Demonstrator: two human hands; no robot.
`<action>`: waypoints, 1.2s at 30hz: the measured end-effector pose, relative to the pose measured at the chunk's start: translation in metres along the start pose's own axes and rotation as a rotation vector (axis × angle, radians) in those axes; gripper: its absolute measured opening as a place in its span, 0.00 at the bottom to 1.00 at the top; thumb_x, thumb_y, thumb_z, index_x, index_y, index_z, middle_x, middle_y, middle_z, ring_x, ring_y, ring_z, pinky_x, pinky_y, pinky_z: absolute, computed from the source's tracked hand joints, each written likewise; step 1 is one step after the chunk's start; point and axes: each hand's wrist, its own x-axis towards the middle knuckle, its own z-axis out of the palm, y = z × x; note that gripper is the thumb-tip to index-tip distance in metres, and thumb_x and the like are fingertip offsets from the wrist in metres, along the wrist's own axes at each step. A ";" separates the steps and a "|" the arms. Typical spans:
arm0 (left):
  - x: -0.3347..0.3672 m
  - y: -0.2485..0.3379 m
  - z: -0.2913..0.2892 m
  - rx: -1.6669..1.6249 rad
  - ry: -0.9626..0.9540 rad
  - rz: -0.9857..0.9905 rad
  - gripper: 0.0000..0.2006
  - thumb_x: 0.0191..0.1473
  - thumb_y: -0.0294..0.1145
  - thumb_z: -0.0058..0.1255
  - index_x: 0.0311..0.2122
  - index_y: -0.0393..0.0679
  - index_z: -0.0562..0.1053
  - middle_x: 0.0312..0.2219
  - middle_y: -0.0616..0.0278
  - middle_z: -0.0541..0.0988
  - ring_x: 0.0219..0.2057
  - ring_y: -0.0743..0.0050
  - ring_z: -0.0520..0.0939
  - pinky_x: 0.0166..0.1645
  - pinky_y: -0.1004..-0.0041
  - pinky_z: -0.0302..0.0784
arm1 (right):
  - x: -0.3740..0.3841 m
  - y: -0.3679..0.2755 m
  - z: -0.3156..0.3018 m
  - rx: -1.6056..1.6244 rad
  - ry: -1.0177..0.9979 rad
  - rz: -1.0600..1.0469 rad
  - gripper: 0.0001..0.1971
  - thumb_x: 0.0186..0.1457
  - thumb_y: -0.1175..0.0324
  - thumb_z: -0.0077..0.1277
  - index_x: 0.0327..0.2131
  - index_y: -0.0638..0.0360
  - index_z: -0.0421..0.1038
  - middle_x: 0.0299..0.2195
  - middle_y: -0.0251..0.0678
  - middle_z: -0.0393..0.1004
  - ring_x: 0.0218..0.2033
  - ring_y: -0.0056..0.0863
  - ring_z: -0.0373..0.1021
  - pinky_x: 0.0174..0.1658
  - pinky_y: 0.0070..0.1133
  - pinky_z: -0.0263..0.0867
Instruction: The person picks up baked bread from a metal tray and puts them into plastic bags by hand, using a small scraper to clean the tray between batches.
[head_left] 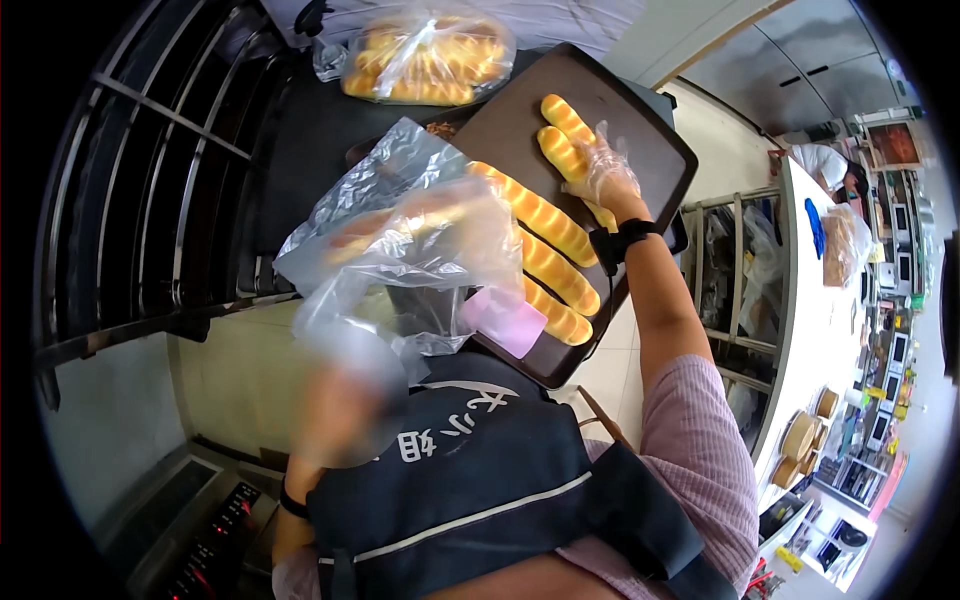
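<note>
My right hand (pixel 605 172), in a clear plastic glove, grips long golden bread loaves (pixel 562 140) on the far part of a dark baking tray (pixel 625 110). Its fingers close round the pair; their near ends are partly hidden. Three more striped loaves (pixel 540 225) lie side by side on the tray, nearer me. My left hand (pixel 345 400) is smeared by blur at the lower left, gathered at the near end of a clear plastic bag (pixel 400 240). Inside that bag a browned loaf shows through. A pink card (pixel 508 318) sits at the bag's near edge.
A tied clear bag of bread rolls (pixel 425 60) stands at the back on a dark surface. A metal rack (pixel 170 120) rises on the left. To the right are a shelf unit (pixel 740 270), a long white counter (pixel 800 330) and another person (pixel 825 165) farther off.
</note>
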 end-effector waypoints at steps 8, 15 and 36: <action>0.052 0.034 0.003 -0.252 0.235 -0.223 0.05 0.47 0.29 0.51 0.28 0.39 0.75 0.19 0.65 0.74 0.23 0.82 0.72 0.28 0.79 0.66 | -0.023 -0.018 -0.005 0.091 -0.140 0.157 0.34 0.32 0.47 0.57 0.42 0.60 0.66 0.44 0.50 0.64 0.46 0.42 0.62 0.47 0.30 0.60; 0.060 0.050 -0.035 -0.516 0.445 0.195 0.05 0.48 0.25 0.44 0.31 0.39 0.70 0.25 0.60 0.74 0.27 0.73 0.74 0.39 0.71 0.69 | -0.064 0.040 0.000 1.657 -0.209 0.211 0.26 0.42 0.52 0.47 0.38 0.65 0.64 0.26 0.41 0.70 0.25 0.35 0.68 0.30 0.25 0.67; 0.064 0.132 -0.100 -0.930 -0.201 0.188 0.30 0.43 0.17 0.36 0.56 0.36 0.53 0.22 0.67 0.68 0.21 0.86 0.64 0.29 0.84 0.60 | -0.160 -0.165 -0.083 2.168 -1.106 -0.074 0.26 0.42 0.57 0.49 0.42 0.66 0.63 0.36 0.48 0.69 0.36 0.39 0.69 0.42 0.32 0.66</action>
